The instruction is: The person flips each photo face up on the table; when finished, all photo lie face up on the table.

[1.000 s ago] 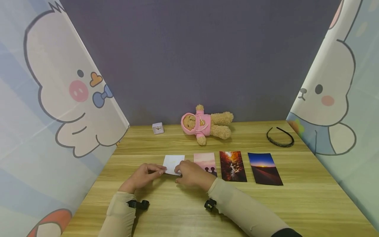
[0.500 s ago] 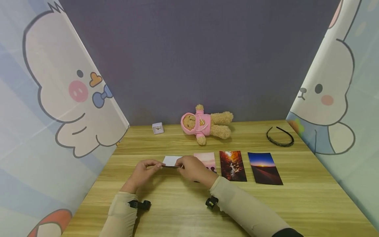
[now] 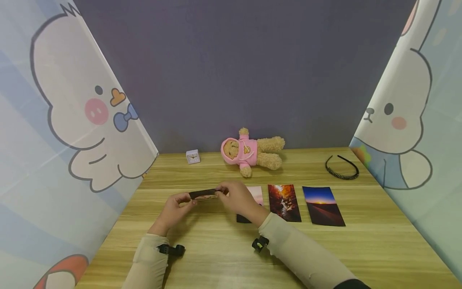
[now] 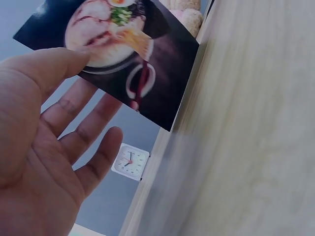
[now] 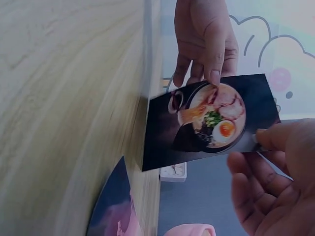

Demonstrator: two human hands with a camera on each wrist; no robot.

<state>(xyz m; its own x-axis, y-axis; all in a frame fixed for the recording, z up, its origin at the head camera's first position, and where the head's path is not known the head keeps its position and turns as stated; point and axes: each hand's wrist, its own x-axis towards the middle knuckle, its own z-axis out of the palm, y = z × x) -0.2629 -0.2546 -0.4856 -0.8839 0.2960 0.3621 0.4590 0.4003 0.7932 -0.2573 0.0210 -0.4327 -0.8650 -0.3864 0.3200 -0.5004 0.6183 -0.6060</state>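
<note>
A glossy photo card [image 5: 167, 123] printed with a bowl of ramen is tilted up off the table, picture side toward me. At its left edge my left hand [image 3: 169, 212] pinches it, thumb over the picture and fingers behind, as the left wrist view shows. My right hand [image 3: 238, 200] pinches the opposite edge near a corner. From the head view the ramen card appears only as a thin dark strip between the hands. Right beside it lies a pink-sky photo [image 3: 255, 193], partly covered by my right hand.
Further right lie an autumn stream photo [image 3: 284, 202] and a sunset photo [image 3: 323, 205]. Along the back are a small white clock [image 3: 193, 156], a teddy bear [image 3: 249, 152] in a pink hoodie and a black headband [image 3: 341, 175]. Printed panels flank the wooden table [image 3: 216, 257].
The card lay with its white back showing; both hands have lifted its near edge and turned it upright, so the picture faces me. Both hands rose slightly away from me.
</note>
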